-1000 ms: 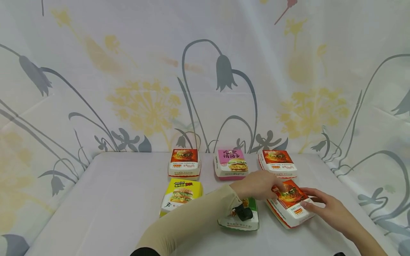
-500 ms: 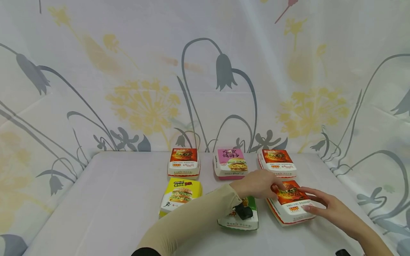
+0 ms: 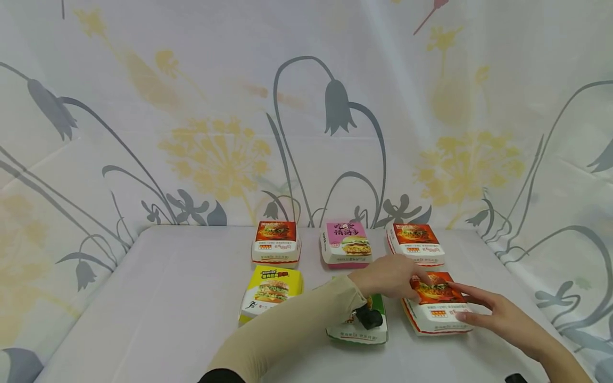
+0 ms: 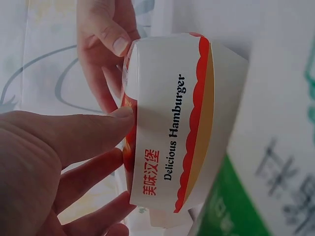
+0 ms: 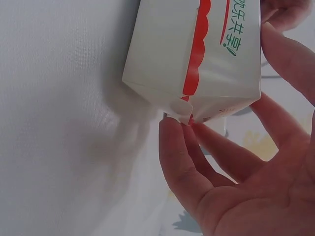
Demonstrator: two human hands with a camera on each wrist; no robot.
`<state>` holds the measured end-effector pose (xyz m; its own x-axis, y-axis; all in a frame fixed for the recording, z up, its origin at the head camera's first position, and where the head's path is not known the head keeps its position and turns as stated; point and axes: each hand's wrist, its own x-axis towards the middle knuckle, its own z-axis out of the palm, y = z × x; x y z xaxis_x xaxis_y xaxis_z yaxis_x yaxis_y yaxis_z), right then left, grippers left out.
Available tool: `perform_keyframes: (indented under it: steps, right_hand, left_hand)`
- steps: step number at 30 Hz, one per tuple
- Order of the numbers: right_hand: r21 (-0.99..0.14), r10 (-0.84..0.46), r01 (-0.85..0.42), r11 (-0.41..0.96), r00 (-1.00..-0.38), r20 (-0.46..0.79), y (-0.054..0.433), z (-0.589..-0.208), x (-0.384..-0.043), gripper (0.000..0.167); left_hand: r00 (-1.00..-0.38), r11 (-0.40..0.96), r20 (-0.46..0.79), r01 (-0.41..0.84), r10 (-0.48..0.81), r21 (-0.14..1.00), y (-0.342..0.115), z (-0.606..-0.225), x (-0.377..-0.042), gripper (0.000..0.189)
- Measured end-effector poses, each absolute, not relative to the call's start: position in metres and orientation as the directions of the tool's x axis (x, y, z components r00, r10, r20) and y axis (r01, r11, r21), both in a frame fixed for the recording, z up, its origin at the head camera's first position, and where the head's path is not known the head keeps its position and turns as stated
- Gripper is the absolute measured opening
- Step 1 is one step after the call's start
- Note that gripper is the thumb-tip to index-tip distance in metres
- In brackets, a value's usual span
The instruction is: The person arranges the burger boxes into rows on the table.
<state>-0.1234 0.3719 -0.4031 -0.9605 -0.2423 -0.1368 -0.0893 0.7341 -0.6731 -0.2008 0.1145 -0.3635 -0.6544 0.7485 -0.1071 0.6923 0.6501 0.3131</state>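
Observation:
A red-topped white hamburger box (image 3: 439, 318) sits at the front right of the table. My left hand (image 3: 389, 275) reaches across from the left, its thumb and fingertips touching the lid; in the left wrist view the thumb (image 4: 93, 129) lies straight against the lid's edge. My right hand (image 3: 505, 320) holds the box from the right. In the right wrist view its thumb is at the lid and its curled fingers (image 5: 172, 147) meet the side flap. Beneath my left forearm is a green-and-white hamburger box (image 3: 356, 334), partly hidden by the sleeve and a black wrist camera.
Behind stand a red-topped box (image 3: 276, 244), a pink box (image 3: 346, 246) and another red-topped box (image 3: 415, 244). A yellow box (image 3: 270, 290) sits front left, beside my sleeve. White cloth covers the table (image 3: 182, 298); a flower-printed curtain (image 3: 306, 159) hangs behind it.
The front right hamburger box has turned from slanted to nearly straight, its front edge swinging into line with the other boxes. Both hands have stayed on it, shifting slightly.

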Motion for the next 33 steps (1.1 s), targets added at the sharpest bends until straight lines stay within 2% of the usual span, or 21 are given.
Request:
perform_keyframes:
  steps: [10, 19, 28, 33]
  right_hand:
    - [-0.682, -0.218, -0.019, 0.731, -0.953, -0.208, 0.3795, -0.3999, -0.1212, 0.066]
    - [-0.684, -0.217, -0.005, 0.729, -0.95, -0.224, 0.3812, -0.4004, -0.1206, 0.067]
    - [-0.653, -0.187, -0.082, 0.753, -0.978, -0.094, 0.3782, -0.4018, -0.1184, 0.056]
    - [-0.668, -0.171, -0.062, 0.742, -0.98, -0.099, 0.3761, -0.4011, -0.1182, 0.056]
  left_hand:
    - [-0.663, 0.658, -0.137, 0.654, 0.736, 0.374, 0.1218, -0.3652, -0.201, 0.041]
    - [-0.66, 0.65, -0.133, 0.648, 0.74, 0.397, 0.122, -0.3655, -0.2024, 0.041]
    - [-0.677, 0.653, -0.121, 0.623, 0.726, 0.431, 0.1187, -0.3664, -0.2019, 0.037]
    - [-0.677, 0.641, -0.094, 0.63, 0.73, 0.439, 0.115, -0.3641, -0.2047, 0.033]
